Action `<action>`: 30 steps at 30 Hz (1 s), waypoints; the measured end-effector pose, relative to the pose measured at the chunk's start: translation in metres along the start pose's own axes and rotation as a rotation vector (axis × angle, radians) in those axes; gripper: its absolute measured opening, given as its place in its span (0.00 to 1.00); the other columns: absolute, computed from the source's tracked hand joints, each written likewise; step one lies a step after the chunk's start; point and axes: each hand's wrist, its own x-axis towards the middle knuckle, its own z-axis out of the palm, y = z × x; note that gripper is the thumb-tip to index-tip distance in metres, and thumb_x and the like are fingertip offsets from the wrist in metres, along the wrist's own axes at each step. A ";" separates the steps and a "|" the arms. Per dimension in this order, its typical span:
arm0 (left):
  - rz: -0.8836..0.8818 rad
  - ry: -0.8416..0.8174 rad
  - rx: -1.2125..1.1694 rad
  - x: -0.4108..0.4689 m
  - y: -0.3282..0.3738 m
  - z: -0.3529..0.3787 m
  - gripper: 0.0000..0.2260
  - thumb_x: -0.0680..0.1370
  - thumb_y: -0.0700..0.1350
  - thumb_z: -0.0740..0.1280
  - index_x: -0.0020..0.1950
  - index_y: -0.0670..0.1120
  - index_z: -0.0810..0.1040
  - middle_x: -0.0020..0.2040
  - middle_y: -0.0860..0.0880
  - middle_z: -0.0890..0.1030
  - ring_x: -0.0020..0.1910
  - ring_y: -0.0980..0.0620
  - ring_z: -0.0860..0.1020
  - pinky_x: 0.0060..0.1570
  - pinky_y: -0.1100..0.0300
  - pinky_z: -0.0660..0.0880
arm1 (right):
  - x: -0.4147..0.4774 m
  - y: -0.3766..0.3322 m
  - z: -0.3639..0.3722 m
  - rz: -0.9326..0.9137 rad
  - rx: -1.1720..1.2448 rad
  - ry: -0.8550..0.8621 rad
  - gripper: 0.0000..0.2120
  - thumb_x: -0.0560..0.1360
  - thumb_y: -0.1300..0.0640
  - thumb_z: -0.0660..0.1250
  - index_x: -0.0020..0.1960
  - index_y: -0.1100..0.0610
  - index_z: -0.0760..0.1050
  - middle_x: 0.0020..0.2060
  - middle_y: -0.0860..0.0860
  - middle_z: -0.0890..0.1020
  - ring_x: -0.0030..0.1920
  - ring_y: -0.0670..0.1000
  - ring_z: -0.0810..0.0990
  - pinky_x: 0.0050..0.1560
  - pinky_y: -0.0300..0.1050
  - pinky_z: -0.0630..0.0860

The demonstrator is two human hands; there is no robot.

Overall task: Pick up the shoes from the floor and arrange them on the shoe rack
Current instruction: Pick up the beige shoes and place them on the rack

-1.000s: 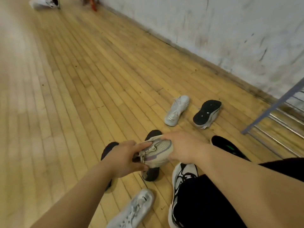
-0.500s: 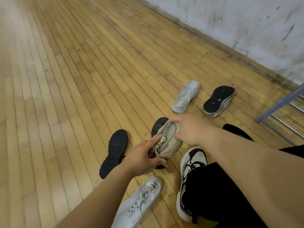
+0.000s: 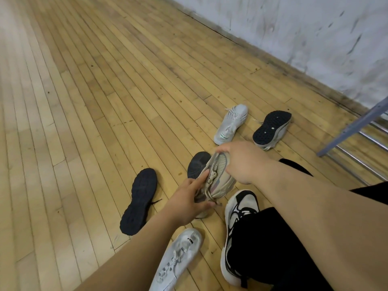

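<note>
Over the wooden floor, close in front of us, we hold a beige shoe between both hands. Our right hand curls over its toe end, and our left hand pinches the heel end, forefinger laid along the laces and thumb underneath. The beige shoe tilts with its toe raised; we cannot tell whether its heel touches the floor.

Left of the beige shoe a black shoe lies sole up on the boards. Just behind the beige shoe a second dark sole shows, partly hidden by it. Beyond the beige shoe a white sneaker stands upright, and beside that a tipped shoe lies on its side with its dark studded sole facing us. Nearer to us than the beige shoe, a pale laced sneaker rests on the floor under our left forearm. Right of the beige shoe, a black-and-white sneaker sits at the end of a black trouser leg.

Far to the right of the beige shoe stands the shoe rack, a grey post with metal bars, well apart from the held shoe. A scuffed white wall runs behind everything.
</note>
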 end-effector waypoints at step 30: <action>-0.018 0.048 -0.443 0.039 -0.011 0.029 0.43 0.71 0.59 0.79 0.79 0.64 0.57 0.69 0.66 0.75 0.69 0.64 0.73 0.72 0.59 0.69 | 0.024 0.006 -0.044 0.287 0.254 -0.002 0.30 0.77 0.68 0.62 0.75 0.45 0.70 0.70 0.49 0.75 0.62 0.56 0.79 0.58 0.52 0.81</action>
